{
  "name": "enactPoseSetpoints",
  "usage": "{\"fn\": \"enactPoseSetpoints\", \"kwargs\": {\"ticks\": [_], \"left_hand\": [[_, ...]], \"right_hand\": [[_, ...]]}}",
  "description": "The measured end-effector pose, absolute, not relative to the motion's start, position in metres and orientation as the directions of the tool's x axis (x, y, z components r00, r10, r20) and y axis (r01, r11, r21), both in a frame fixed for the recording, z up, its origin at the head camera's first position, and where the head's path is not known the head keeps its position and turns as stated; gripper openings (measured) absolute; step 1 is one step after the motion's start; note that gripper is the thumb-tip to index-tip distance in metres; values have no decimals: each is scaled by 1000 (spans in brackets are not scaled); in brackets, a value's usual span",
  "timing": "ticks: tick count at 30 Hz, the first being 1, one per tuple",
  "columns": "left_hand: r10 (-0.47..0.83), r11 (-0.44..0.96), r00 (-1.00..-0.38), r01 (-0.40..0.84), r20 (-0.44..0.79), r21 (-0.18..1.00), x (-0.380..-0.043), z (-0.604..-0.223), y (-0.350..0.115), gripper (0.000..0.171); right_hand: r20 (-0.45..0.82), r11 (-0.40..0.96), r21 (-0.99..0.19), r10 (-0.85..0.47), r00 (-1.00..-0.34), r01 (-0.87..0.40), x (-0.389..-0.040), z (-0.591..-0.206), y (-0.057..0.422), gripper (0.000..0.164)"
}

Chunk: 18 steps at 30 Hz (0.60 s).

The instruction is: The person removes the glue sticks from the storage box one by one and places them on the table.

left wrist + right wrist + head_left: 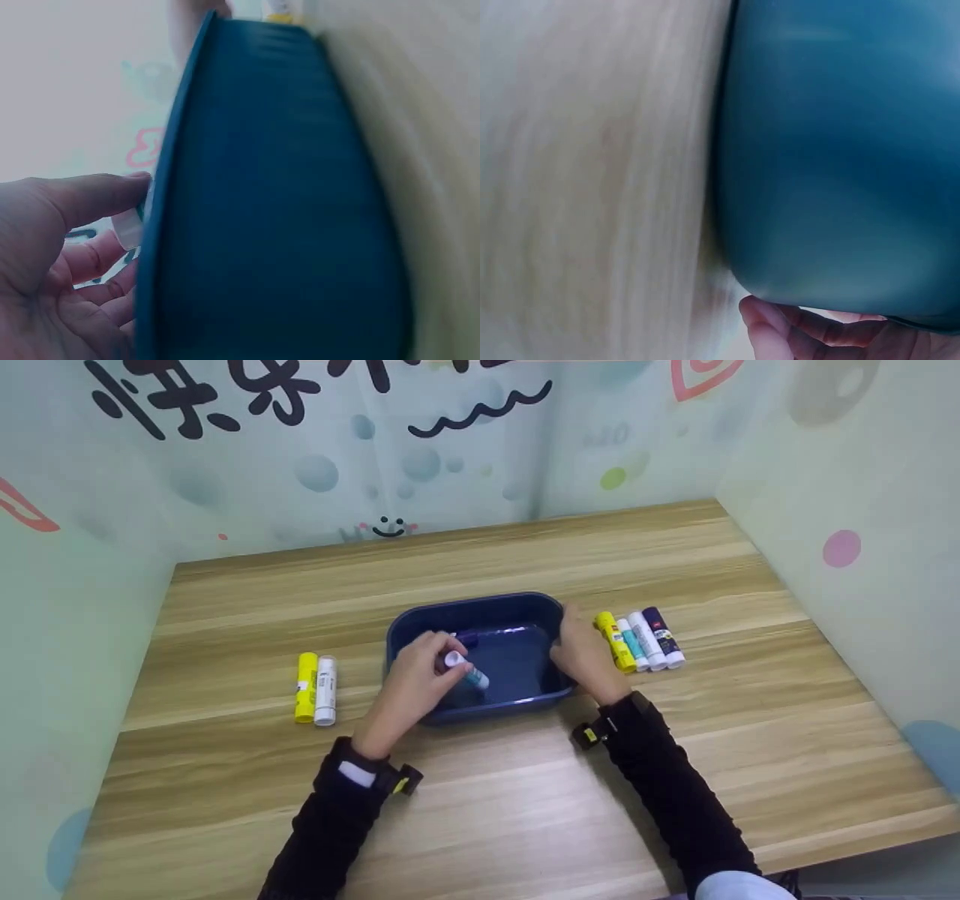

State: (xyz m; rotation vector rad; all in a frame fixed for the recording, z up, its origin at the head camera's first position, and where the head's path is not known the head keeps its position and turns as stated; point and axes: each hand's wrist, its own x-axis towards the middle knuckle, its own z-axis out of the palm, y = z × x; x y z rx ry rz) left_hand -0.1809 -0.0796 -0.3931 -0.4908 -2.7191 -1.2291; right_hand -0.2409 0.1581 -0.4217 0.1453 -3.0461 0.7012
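Note:
My left hand (416, 675) reaches over the left part of a dark blue tray (487, 709). It pinches a white-and-teal glue stick (477, 679) between thumb and fingers, the stick tilted inside the tray's outline. In the left wrist view the tray's side wall (262, 187) hides most of the stick, leaving a white end (127, 229) in sight. A dark purple glue stick (466, 639) lies in the tray, partly behind the left hand. My right hand (589, 656) grips the tray's right rim; its fingertips (761, 311) show against the outer wall in the right wrist view.
Left of the tray, a yellow glue stick (306, 687) and a white glue stick (325, 690) lie side by side. Right of it is a row of several glue sticks: yellow (616, 642), teal-and-white (632, 645), white (647, 640) and dark purple (664, 637). Printed cloth walls (465, 472) border the wooden table (480, 802).

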Motion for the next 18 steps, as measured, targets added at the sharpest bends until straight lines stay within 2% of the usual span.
{"fn": "enactPoseSetpoints", "kwargs": {"ticks": [10,18], "left_hand": [[182,658,-965,261,187,706,-184,-374,-107,20],[77,654,-986,162,148,739,-183,-355,-142,23]], "right_hand": [[-14,889,-452,-81,-997,-66,-241,-420,158,55],[-25,889,-453,-82,-996,-62,-242,-420,158,55]]}}
